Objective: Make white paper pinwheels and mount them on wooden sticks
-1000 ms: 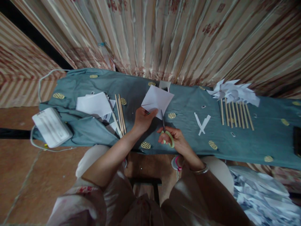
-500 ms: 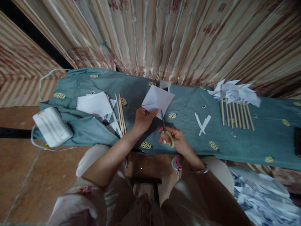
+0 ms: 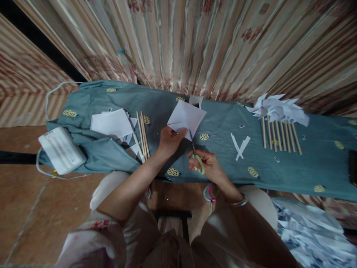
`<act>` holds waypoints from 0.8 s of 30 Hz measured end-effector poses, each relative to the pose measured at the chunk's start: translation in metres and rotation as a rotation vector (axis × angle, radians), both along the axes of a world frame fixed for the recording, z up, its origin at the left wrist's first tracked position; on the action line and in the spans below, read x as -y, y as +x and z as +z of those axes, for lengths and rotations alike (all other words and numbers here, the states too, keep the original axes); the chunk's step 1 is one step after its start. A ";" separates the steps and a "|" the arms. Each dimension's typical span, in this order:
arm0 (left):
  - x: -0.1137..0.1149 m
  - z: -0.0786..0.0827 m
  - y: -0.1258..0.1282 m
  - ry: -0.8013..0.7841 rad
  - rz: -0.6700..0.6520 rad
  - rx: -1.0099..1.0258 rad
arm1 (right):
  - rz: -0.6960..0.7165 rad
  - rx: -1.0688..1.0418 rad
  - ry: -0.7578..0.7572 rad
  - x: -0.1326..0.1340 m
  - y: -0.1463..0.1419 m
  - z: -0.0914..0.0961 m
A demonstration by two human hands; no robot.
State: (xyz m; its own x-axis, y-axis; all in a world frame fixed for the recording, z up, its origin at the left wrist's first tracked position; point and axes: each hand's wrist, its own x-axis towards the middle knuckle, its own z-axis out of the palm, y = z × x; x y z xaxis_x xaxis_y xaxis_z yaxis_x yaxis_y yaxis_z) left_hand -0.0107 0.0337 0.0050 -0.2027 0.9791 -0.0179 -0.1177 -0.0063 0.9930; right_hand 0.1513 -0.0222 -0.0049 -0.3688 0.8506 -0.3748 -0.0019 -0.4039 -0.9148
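Note:
A square sheet of white paper (image 3: pixel 187 114) is pinched at its near corner by my left hand (image 3: pixel 170 141), thumb on top. A slit shows on its left side, beside my fingers. My right hand (image 3: pixel 206 162) grips scissors (image 3: pixel 199 163) with pale green handles, its fingers through the loops. The dark blades point away from me and lie at the paper's lower right edge. Whether they are fully closed is hard to make out. Under the sheet's far corner, a greyish piece and a small dark thing partly show.
Paper pinwheels on sticks (image 3: pixel 281 111) lie at the right, near two crossed paper strips (image 3: pixel 240 146). Left are stacked paper sheets (image 3: pixel 112 124), wooden sticks (image 3: pixel 143 134) and a white box (image 3: pixel 63 150) with a cord. A green cloth (image 3: pixel 223 171) covers the table; a curtain (image 3: pixel 189 48) hangs behind.
The scissors' handles have come slightly closer together and shifted a little left. Both hands and the paper stay nearly in place.

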 end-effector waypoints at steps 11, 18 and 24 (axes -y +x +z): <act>0.003 -0.001 0.003 0.001 -0.053 -0.019 | 0.015 0.076 0.093 -0.003 0.002 0.003; 0.003 0.002 0.002 -0.009 -0.048 -0.030 | -0.018 0.063 0.082 -0.002 0.000 0.001; 0.003 0.002 0.002 -0.009 -0.060 -0.029 | -0.035 0.052 0.043 -0.002 0.001 0.000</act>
State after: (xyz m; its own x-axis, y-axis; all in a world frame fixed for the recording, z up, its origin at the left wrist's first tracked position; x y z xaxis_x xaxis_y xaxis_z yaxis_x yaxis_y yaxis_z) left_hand -0.0090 0.0305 0.0069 -0.1438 0.9894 -0.0221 -0.0883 0.0094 0.9960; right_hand 0.1518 -0.0206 -0.0050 -0.3193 0.8786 -0.3551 0.0322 -0.3645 -0.9307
